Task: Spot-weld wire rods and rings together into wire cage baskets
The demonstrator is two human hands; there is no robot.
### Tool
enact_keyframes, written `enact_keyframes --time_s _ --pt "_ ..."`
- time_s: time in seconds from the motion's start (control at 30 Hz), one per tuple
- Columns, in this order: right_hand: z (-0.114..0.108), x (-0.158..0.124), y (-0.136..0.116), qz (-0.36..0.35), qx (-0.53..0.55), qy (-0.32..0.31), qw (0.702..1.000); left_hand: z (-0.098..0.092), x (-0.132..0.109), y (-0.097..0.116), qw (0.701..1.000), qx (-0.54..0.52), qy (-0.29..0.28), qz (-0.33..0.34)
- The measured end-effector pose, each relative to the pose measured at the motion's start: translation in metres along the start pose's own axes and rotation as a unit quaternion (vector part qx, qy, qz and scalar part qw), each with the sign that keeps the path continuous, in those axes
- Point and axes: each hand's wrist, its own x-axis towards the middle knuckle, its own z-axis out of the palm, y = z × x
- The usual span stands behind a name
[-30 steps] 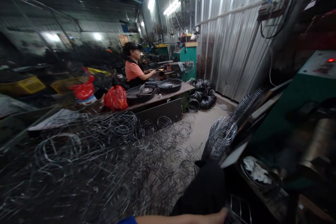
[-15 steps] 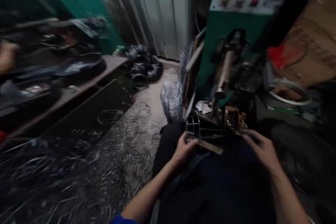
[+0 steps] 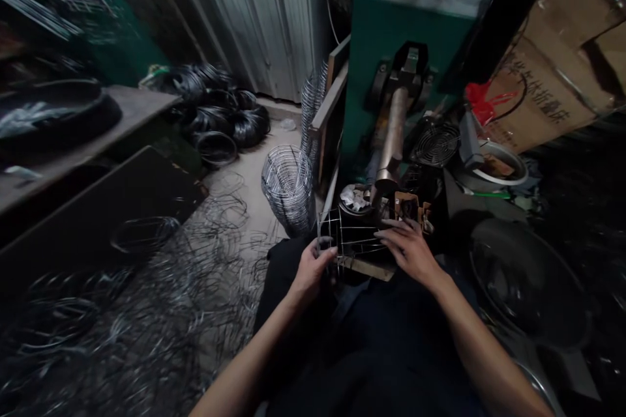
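Countless loose wire loops [image 3: 195,319] litter the floor from 7 to 9 o'clock of the lap, below a bench [image 3: 141,101] at 10. A corrugated metal wall [image 3: 268,26] stands at 11 to 12, a green machine [image 3: 362,78] at 12 to 1. A bare strip of floor [image 3: 254,186] runs between the bench's edge and a stack of wire rings [image 3: 288,202] at 11; the machine's metal bar [image 3: 394,137] crowds the space at 1. The wire frame [image 3: 341,234] is over the lap, its long axis roughly from 9 to 3, crosspieces at the 9 o'clock end. The left hand [image 3: 315,267] grasps that end; the right hand [image 3: 411,251] has fingers extended at the opposite end; I cannot tell whether they grip.
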Motion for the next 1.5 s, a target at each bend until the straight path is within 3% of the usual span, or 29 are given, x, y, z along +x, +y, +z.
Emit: enact_keyframes --time_s 0.23,0.4,0.97,1.07,1.23,1.5 --pt "0.005 0.011 0.003 -0.034 -0.079 0.069 0.994 0.007 0.016 0.011 1.0 -0.008 -0.009 0.008" --pt "0.0 0.02 0.002 -0.039 -0.049 0.117 0.991 0.012 0.022 0.02 0.999 -0.008 -0.011 0.029" --pt "0.007 0.044 0.004 -0.041 -0.016 0.134 0.99 0.002 0.035 0.037 0.997 0.022 0.007 0.077" --pt "0.01 0.044 0.005 -0.033 -0.008 0.137 0.99 0.001 0.035 0.039 0.997 0.031 -0.013 0.075" --pt "0.013 0.041 0.005 0.007 -0.02 0.191 0.981 0.0 0.035 0.049 0.998 0.024 -0.01 0.056" --pt "0.012 0.05 0.019 0.024 -0.026 0.229 0.973 -0.004 0.07 0.065 0.998 0.028 -0.024 0.056"
